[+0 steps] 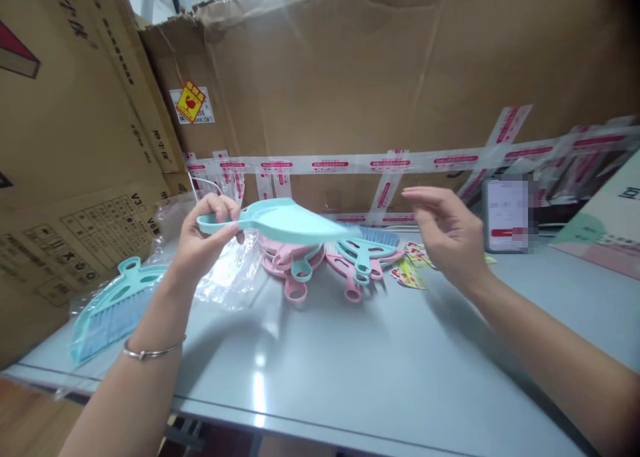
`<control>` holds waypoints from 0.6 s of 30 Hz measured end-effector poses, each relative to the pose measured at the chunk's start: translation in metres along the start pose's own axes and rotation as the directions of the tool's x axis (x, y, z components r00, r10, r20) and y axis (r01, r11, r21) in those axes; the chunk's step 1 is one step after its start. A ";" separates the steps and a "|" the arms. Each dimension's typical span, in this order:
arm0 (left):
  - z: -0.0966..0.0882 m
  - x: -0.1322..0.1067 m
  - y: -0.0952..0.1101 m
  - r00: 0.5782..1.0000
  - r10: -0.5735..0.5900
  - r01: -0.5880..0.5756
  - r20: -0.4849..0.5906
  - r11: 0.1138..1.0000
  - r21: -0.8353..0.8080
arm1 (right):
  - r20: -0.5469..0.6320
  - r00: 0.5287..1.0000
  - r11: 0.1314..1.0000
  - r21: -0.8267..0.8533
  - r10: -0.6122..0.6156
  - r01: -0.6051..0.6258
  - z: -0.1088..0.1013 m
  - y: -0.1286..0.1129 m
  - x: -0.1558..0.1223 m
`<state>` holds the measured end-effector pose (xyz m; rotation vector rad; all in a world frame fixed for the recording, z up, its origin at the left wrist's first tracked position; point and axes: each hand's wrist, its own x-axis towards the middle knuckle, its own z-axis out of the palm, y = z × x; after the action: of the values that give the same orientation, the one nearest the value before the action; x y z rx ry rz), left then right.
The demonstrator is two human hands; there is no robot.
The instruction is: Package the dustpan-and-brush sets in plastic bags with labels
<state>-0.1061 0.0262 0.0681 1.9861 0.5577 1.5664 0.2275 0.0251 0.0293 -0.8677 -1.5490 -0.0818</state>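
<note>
My left hand (210,230) grips the handle of a light teal dustpan (285,220), holding it level above the table with its wide edge towards the right. My right hand (447,233) is raised to the right of the dustpan, touching nothing, with its fingers stretched out and the thumb apart from them. Behind and below the dustpan lie pink dustpans (295,290) with a teal handle on top. Beside them, teal and pink brushes (367,253) are stacked, their handles pointing towards me.
A teal brush and dustpan set (117,303) in clear plastic lies at the left. Crumpled clear bags (230,277) are near it. Colourful cards (410,273) and a phone (507,217) stand to the right. Large cardboard boxes (320,77) wall off the table's back and left.
</note>
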 end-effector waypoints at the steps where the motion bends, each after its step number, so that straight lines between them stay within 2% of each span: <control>1: -0.001 -0.001 0.007 0.994 -0.015 0.025 0.105 0.995 -0.098 | 0.026 0.999 0.999 0.045 0.022 -0.023 -0.002 -0.010 0.003; 3: 0.005 -0.003 0.019 0.951 -0.017 0.091 0.309 0.970 -0.226 | 0.227 0.968 0.983 0.121 0.110 -0.140 -0.003 -0.031 0.004; 4: 0.010 -0.005 0.024 0.919 -0.014 0.126 0.394 0.957 -0.260 | 0.376 0.914 0.966 0.143 0.150 -0.217 -0.003 -0.040 0.003; 6: 0.024 -0.006 0.031 0.852 -0.027 0.204 0.523 0.937 -0.284 | 0.667 0.726 0.917 0.167 0.165 -0.362 0.000 -0.056 -0.002; 7: 0.031 -0.005 0.033 0.817 -0.035 0.239 0.576 0.929 -0.283 | 0.766 0.628 0.890 0.182 0.139 -0.419 0.001 -0.062 -0.005; 9: 0.043 0.001 0.032 0.743 -0.024 0.282 0.669 0.917 -0.281 | 0.875 0.479 0.845 0.196 0.079 -0.498 0.002 -0.069 -0.011; 11: 0.052 0.008 0.027 0.680 -0.002 0.310 0.734 0.907 -0.285 | 0.938 0.332 0.811 0.117 0.099 -0.573 0.001 -0.069 -0.014; 12: 0.055 0.012 0.023 0.664 -0.010 0.330 0.748 0.901 -0.280 | 0.956 0.259 0.788 0.056 0.134 -0.614 -0.001 -0.066 -0.016; 13: 0.058 0.015 0.019 0.673 -0.047 0.358 0.739 0.894 -0.269 | 0.962 0.207 0.751 0.004 0.176 -0.661 -0.002 -0.062 -0.017; 14: 0.062 0.017 0.014 0.703 -0.110 0.391 0.703 0.885 -0.252 | 0.953 0.199 0.699 -0.019 0.229 -0.714 -0.003 -0.057 -0.018; 15: 0.067 0.018 0.008 0.741 -0.195 0.430 0.643 0.873 -0.230 | 0.922 0.247 0.644 -0.004 0.298 -0.765 -0.003 -0.052 -0.020; 16: 0.072 0.017 0.003 0.772 -0.292 0.471 0.564 0.860 -0.198 | 0.857 0.339 0.601 0.044 0.389 -0.798 -0.002 -0.046 -0.022; 18: 0.086 0.015 -0.006 0.809 -0.447 0.514 0.382 0.853 -0.089 | 0.614 0.544 0.585 0.160 0.572 -0.795 0.002 -0.035 -0.027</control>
<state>-0.0187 0.0265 0.0602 1.7387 0.6745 0.8919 0.2038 -0.0114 0.0198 -1.1517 -1.4658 1.1501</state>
